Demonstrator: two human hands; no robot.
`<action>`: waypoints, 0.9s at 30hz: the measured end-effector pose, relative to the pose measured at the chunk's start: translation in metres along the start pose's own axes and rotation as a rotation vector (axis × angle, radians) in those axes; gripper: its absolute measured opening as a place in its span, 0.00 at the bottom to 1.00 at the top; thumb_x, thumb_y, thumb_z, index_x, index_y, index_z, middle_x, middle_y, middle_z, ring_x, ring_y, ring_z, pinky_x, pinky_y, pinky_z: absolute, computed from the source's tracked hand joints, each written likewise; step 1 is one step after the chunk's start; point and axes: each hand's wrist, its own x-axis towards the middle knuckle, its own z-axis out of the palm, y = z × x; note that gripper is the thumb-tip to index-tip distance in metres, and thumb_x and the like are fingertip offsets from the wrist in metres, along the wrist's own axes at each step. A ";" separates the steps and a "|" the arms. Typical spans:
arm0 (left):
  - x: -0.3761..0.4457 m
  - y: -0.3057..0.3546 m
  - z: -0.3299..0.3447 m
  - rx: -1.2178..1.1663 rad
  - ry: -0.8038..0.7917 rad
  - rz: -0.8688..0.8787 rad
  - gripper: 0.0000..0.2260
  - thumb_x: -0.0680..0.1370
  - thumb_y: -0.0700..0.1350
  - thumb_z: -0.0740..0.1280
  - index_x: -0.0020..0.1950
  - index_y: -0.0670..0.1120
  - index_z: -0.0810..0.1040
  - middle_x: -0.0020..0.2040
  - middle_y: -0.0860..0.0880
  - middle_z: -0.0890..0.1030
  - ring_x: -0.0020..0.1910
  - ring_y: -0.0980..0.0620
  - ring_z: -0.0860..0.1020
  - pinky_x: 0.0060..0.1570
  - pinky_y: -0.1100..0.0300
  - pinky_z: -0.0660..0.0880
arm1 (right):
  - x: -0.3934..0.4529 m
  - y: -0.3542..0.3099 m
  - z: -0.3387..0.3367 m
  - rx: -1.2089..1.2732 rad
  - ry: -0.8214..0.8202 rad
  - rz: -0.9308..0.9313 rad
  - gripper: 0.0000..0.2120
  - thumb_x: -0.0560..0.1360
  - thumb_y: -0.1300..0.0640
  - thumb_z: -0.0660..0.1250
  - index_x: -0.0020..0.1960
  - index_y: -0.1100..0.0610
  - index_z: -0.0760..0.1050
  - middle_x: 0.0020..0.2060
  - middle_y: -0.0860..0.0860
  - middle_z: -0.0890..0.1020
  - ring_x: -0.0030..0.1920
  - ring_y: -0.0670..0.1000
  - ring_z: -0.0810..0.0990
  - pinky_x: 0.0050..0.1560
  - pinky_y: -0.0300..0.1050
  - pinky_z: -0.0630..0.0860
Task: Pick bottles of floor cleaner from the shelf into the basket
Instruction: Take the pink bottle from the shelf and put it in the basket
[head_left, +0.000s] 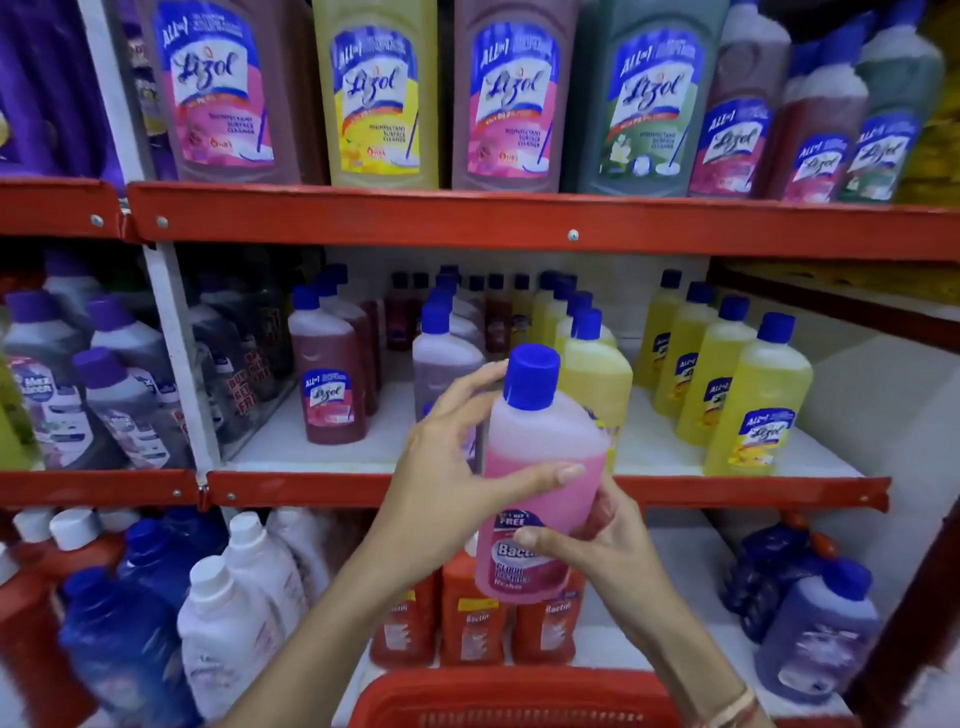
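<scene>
A pink bottle of floor cleaner (540, 457) with a blue cap and a "Bactin" label is held upright in front of the middle shelf. My left hand (457, 467) wraps its left side, thumb across the front. My right hand (597, 540) grips its lower right side, thumb on the label. The red basket (514, 699) shows its rim at the bottom edge, directly below the bottle; its inside is hidden.
Red-edged shelves (519, 221) hold large Lizol bottles on top, yellow bottles (753, 405) and dark pink bottles (327, 384) in the middle, and red Bactin bottles (472, 623), white bottles (228, 623) and purple bottles (815, 634) below.
</scene>
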 end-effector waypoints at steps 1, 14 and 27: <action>-0.001 -0.007 0.002 -0.023 -0.006 -0.032 0.22 0.63 0.52 0.79 0.56 0.55 0.80 0.64 0.57 0.73 0.64 0.60 0.70 0.63 0.53 0.70 | -0.003 0.004 -0.002 -0.011 -0.005 0.017 0.33 0.61 0.69 0.78 0.63 0.55 0.72 0.54 0.54 0.85 0.54 0.53 0.83 0.47 0.41 0.80; -0.099 -0.101 0.056 -0.281 -0.071 -0.533 0.22 0.57 0.39 0.81 0.49 0.43 0.83 0.47 0.48 0.85 0.46 0.54 0.81 0.48 0.59 0.78 | -0.072 0.103 -0.047 -0.306 -0.109 0.386 0.28 0.70 0.63 0.72 0.68 0.55 0.68 0.59 0.50 0.81 0.58 0.45 0.80 0.57 0.40 0.77; -0.245 -0.219 0.126 -0.223 -0.079 -0.994 0.31 0.44 0.51 0.82 0.46 0.49 0.84 0.44 0.45 0.85 0.41 0.53 0.79 0.50 0.47 0.79 | -0.159 0.255 -0.065 -0.605 -0.113 0.655 0.24 0.65 0.66 0.75 0.59 0.63 0.76 0.51 0.50 0.80 0.51 0.43 0.76 0.49 0.24 0.69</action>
